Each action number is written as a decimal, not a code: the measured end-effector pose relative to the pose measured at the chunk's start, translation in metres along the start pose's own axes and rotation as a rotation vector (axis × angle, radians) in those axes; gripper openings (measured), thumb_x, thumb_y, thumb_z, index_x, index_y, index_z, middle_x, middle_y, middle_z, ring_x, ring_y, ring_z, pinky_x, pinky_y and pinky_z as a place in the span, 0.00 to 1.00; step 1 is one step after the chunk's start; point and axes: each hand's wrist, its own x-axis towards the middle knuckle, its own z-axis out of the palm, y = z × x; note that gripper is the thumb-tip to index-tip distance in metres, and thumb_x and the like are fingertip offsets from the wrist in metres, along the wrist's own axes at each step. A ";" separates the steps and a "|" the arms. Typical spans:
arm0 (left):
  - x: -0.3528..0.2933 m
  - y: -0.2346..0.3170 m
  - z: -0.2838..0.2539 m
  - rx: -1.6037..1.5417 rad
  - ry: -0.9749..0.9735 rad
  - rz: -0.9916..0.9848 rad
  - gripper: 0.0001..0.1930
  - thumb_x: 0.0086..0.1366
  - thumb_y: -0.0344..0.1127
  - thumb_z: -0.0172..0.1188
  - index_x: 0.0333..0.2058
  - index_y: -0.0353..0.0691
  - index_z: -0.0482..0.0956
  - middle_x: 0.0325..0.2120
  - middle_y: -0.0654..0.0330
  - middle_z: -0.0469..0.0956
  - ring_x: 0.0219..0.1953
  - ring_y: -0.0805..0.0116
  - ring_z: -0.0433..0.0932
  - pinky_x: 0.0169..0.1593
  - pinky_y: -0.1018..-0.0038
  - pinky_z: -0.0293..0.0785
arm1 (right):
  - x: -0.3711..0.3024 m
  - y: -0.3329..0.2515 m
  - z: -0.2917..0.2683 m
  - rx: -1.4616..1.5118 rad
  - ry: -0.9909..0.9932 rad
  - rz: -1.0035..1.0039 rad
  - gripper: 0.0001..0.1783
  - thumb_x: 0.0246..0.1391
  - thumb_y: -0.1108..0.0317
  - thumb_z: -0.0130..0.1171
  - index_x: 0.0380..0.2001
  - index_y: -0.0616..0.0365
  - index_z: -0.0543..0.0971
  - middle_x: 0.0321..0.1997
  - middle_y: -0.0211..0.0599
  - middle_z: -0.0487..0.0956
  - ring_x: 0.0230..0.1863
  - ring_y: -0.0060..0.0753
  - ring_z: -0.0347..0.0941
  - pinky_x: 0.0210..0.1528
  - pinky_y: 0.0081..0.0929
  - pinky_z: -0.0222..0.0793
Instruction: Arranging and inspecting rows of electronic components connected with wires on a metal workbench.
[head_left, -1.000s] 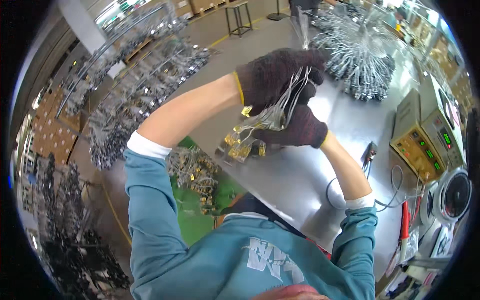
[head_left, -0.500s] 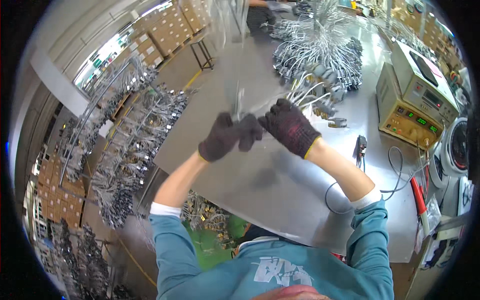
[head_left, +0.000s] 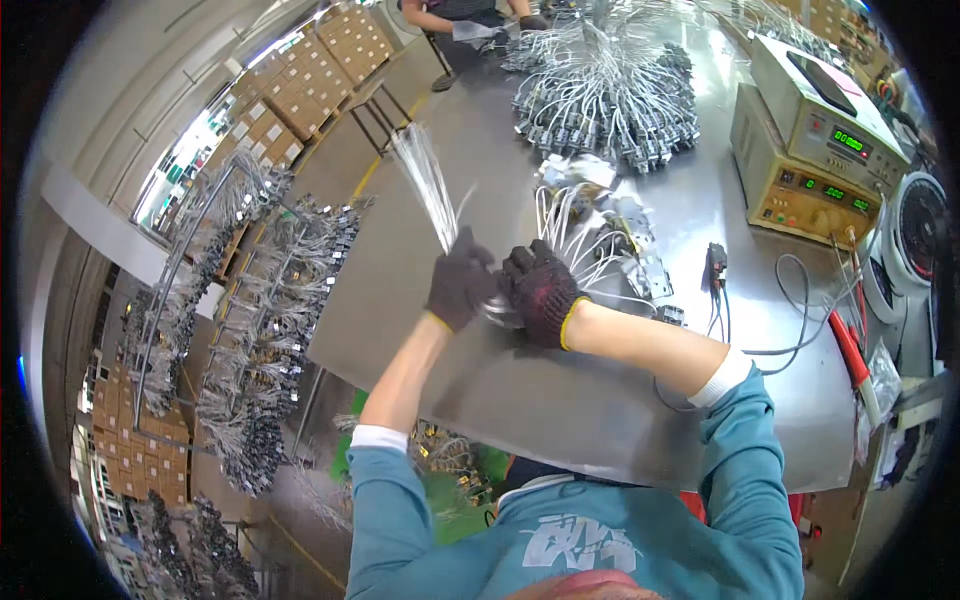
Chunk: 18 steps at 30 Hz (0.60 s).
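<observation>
Both my hands wear dark knit gloves and meet above the metal table. My left hand point(head_left: 462, 283) is closed round a bundle of thin white strands point(head_left: 424, 180), whose free ends fan out toward the far left. Beside it, my right hand point(head_left: 541, 297) is closed round a bunch of white cables point(head_left: 572, 228). Dark and metallic connectors point(head_left: 625, 225) hang from these cables over the table to the right. A pale, shiny curved piece point(head_left: 503, 312) shows between the hands. The gloves hide whether the strands and cables are one bundle.
A large heap of white cables with connectors point(head_left: 610, 100) lies on the metal table point(head_left: 400, 330). Two stacked test instruments point(head_left: 815, 150) stand right, near a black plug point(head_left: 716, 262), a red-handled probe point(head_left: 848, 350) and a fan point(head_left: 915, 235). Cable racks point(head_left: 265, 330) stand left. A co-worker's arms point(head_left: 470, 25) show far off.
The strands, blurred and upright before, now lean to the far left. The connectors have swung nearer and lower. My hands have moved slightly down, with the right hand turned more sideways.
</observation>
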 end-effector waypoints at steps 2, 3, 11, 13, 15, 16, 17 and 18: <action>0.010 -0.059 -0.035 0.888 0.101 0.652 0.13 0.69 0.42 0.61 0.39 0.37 0.78 0.22 0.64 0.80 0.23 0.70 0.80 0.31 0.65 0.74 | 0.023 0.007 0.080 0.136 0.487 0.072 0.22 0.63 0.51 0.57 0.56 0.45 0.82 0.46 0.47 0.82 0.54 0.49 0.76 0.66 0.51 0.63; -0.012 -0.046 -0.049 1.190 0.009 0.756 0.21 0.62 0.31 0.63 0.54 0.37 0.77 0.29 0.63 0.86 0.30 0.64 0.85 0.35 0.59 0.77 | 0.013 0.004 0.042 -0.048 0.351 -0.083 0.28 0.60 0.43 0.62 0.59 0.42 0.82 0.50 0.48 0.82 0.62 0.50 0.73 0.71 0.51 0.61; -0.024 0.009 0.025 0.779 -0.083 0.629 0.25 0.79 0.48 0.57 0.25 0.37 0.82 0.14 0.62 0.77 0.13 0.74 0.72 0.20 0.72 0.66 | 0.038 0.022 0.009 -0.261 -0.126 -0.088 0.46 0.47 0.25 0.65 0.65 0.35 0.76 0.59 0.32 0.81 0.71 0.43 0.65 0.78 0.59 0.44; -0.042 0.023 0.025 0.394 0.147 0.153 0.29 0.80 0.50 0.54 0.23 0.37 0.82 0.13 0.61 0.75 0.13 0.74 0.72 0.19 0.73 0.64 | 0.026 0.015 -0.012 -0.238 -0.136 -0.133 0.47 0.46 0.25 0.65 0.66 0.35 0.76 0.58 0.32 0.80 0.71 0.43 0.65 0.79 0.58 0.42; -0.058 0.013 0.024 0.484 0.166 0.176 0.30 0.80 0.52 0.53 0.22 0.36 0.81 0.12 0.61 0.75 0.12 0.74 0.71 0.19 0.73 0.63 | 0.016 0.020 -0.008 -0.142 0.021 -0.231 0.49 0.43 0.25 0.66 0.64 0.39 0.77 0.55 0.37 0.81 0.68 0.46 0.68 0.82 0.59 0.38; -0.062 0.009 0.025 0.576 0.180 0.199 0.31 0.80 0.53 0.53 0.22 0.36 0.81 0.12 0.60 0.74 0.12 0.74 0.70 0.19 0.74 0.62 | 0.011 0.025 -0.006 -0.141 0.017 -0.232 0.49 0.43 0.25 0.66 0.64 0.39 0.77 0.55 0.37 0.81 0.68 0.46 0.68 0.82 0.59 0.38; -0.064 0.009 0.030 0.572 0.180 0.197 0.31 0.80 0.53 0.53 0.22 0.36 0.81 0.12 0.60 0.74 0.12 0.74 0.70 0.19 0.74 0.62 | 0.003 0.028 -0.011 -0.116 0.046 -0.239 0.48 0.42 0.26 0.67 0.62 0.42 0.79 0.54 0.38 0.81 0.68 0.48 0.68 0.82 0.60 0.38; -0.065 0.013 0.037 0.569 0.129 0.185 0.31 0.80 0.54 0.53 0.22 0.35 0.81 0.13 0.60 0.75 0.12 0.74 0.70 0.18 0.74 0.61 | -0.003 0.029 -0.020 -0.088 0.073 -0.248 0.47 0.42 0.27 0.68 0.60 0.44 0.80 0.53 0.38 0.81 0.67 0.50 0.69 0.82 0.60 0.38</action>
